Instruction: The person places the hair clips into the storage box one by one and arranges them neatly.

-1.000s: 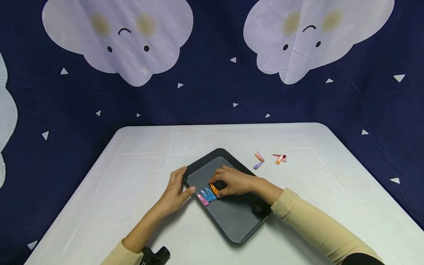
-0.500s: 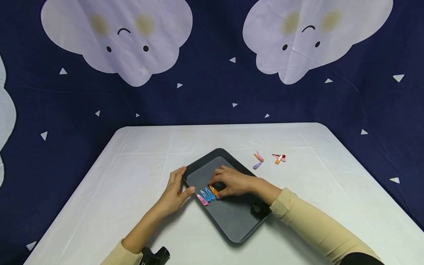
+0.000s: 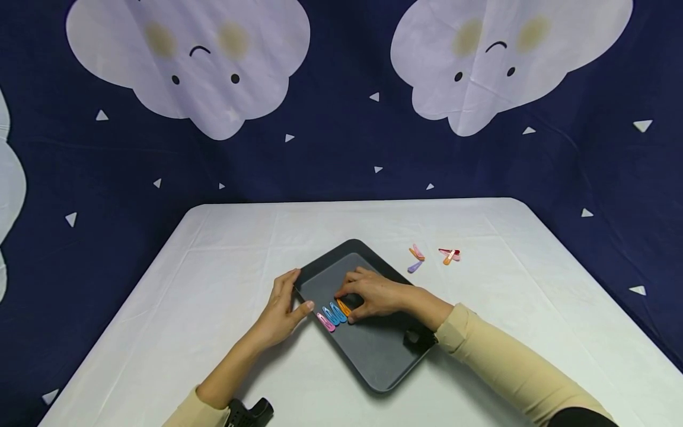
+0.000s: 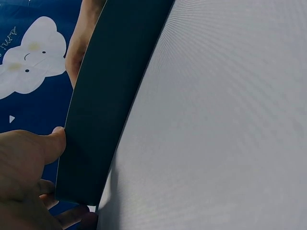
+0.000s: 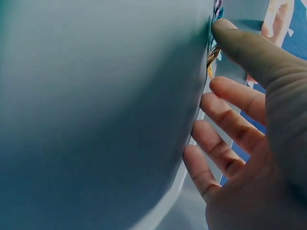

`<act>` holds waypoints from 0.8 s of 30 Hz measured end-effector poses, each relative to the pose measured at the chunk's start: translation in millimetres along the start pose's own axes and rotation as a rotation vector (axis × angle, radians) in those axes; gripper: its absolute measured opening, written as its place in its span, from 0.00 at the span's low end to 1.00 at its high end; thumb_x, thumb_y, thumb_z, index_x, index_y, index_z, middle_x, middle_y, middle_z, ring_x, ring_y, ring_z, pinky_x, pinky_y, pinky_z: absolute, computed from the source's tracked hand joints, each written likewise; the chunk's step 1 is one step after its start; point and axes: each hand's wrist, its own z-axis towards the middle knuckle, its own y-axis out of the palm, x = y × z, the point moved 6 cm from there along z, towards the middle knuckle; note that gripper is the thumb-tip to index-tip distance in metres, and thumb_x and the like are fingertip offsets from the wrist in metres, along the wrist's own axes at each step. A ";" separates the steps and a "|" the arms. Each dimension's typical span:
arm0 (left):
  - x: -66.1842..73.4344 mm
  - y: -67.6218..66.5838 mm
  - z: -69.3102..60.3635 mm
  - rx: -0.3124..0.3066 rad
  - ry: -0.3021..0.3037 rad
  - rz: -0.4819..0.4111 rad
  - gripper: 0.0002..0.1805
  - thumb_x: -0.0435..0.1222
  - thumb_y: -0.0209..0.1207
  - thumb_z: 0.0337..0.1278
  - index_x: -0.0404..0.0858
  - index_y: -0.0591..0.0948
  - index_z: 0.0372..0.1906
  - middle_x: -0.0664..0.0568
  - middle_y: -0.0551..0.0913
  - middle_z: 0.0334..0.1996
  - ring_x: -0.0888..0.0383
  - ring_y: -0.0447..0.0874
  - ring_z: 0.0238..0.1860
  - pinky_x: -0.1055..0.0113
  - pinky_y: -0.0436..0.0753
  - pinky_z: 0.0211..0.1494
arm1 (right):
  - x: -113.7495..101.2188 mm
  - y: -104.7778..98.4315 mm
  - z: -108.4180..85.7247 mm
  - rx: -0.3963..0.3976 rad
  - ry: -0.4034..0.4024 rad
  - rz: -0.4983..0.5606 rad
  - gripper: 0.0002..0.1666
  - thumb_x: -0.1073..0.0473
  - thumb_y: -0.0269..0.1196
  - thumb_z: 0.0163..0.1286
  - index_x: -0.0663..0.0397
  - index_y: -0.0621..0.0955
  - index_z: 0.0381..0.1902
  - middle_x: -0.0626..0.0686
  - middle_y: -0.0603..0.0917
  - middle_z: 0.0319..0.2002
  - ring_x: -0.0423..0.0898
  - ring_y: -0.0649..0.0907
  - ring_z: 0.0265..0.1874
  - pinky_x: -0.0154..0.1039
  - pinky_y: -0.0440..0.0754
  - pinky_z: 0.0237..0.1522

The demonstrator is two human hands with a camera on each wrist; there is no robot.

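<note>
In the head view a dark grey tray (image 3: pixel 373 356) lies at an angle on the white table. My left hand (image 3: pixel 278 311) rests at its left corner, thumb at the rim and fingers along the outside; the left wrist view shows that thumb (image 4: pixel 57 141) touching the edge. Inside the tray, my right hand (image 3: pixel 376 292) pinches an orange hair clip (image 3: pixel 344 306) between thumb and fingertips, flat on the tray floor. Two blue hair clips (image 3: pixel 334 313) and a pink hair clip (image 3: pixel 325 322) lie beside it in a row along the left side.
Beyond the tray's right edge, a small group of orange, pink and purple hair clips (image 3: pixel 416 259) lies on the table (image 3: pixel 240 237). A second group of red, pink and orange hair clips (image 3: pixel 450 255) sits farther right. A dark blue cloud-print cloth (image 3: pixel 341 154) hangs behind.
The orange hair clip has shifted very slightly toward the blue ones under my right fingers. My left hand stays at the tray's corner.
</note>
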 end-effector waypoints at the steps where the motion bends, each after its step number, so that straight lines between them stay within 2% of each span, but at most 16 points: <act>1: -0.1 0.1 0.0 -0.001 0.000 0.001 0.42 0.37 0.60 0.59 0.29 0.52 0.71 0.33 0.53 0.69 0.34 0.54 0.70 0.39 0.58 0.69 | 0.0 -0.3 0.0 -0.001 0.002 0.004 0.33 0.42 0.70 0.54 0.43 0.79 0.57 0.44 0.77 0.49 0.40 0.70 0.48 0.38 0.71 0.54; 14: 0.9 0.3 0.8 -0.016 -0.015 0.009 0.42 0.38 0.59 0.60 0.29 0.51 0.72 0.34 0.51 0.69 0.34 0.52 0.71 0.38 0.56 0.69 | 0.0 -9.4 -1.8 0.032 0.013 0.063 0.30 0.45 0.70 0.55 0.47 0.80 0.55 0.44 0.79 0.49 0.43 0.73 0.51 0.41 0.72 0.58; 16: 1.0 0.3 1.0 -0.018 -0.015 0.012 0.42 0.39 0.59 0.60 0.29 0.51 0.72 0.34 0.51 0.69 0.34 0.51 0.71 0.38 0.56 0.70 | 0.0 -14.3 -2.8 0.053 0.016 0.066 0.29 0.46 0.69 0.56 0.48 0.79 0.55 0.45 0.79 0.49 0.43 0.75 0.52 0.44 0.70 0.62; 21: 0.3 0.2 1.5 -0.016 -0.019 0.012 0.42 0.38 0.59 0.60 0.30 0.50 0.72 0.35 0.51 0.70 0.34 0.51 0.71 0.38 0.56 0.70 | 1.0 -30.6 -8.1 0.111 0.022 0.075 0.30 0.47 0.68 0.57 0.51 0.79 0.56 0.48 0.79 0.48 0.44 0.75 0.51 0.46 0.72 0.60; 24: -0.8 0.6 1.8 -0.013 -0.021 0.013 0.42 0.38 0.59 0.60 0.29 0.51 0.72 0.35 0.51 0.70 0.35 0.51 0.71 0.38 0.56 0.70 | 3.1 -41.3 -12.9 0.149 0.021 0.081 0.30 0.46 0.68 0.57 0.51 0.79 0.56 0.48 0.79 0.48 0.44 0.74 0.51 0.44 0.74 0.55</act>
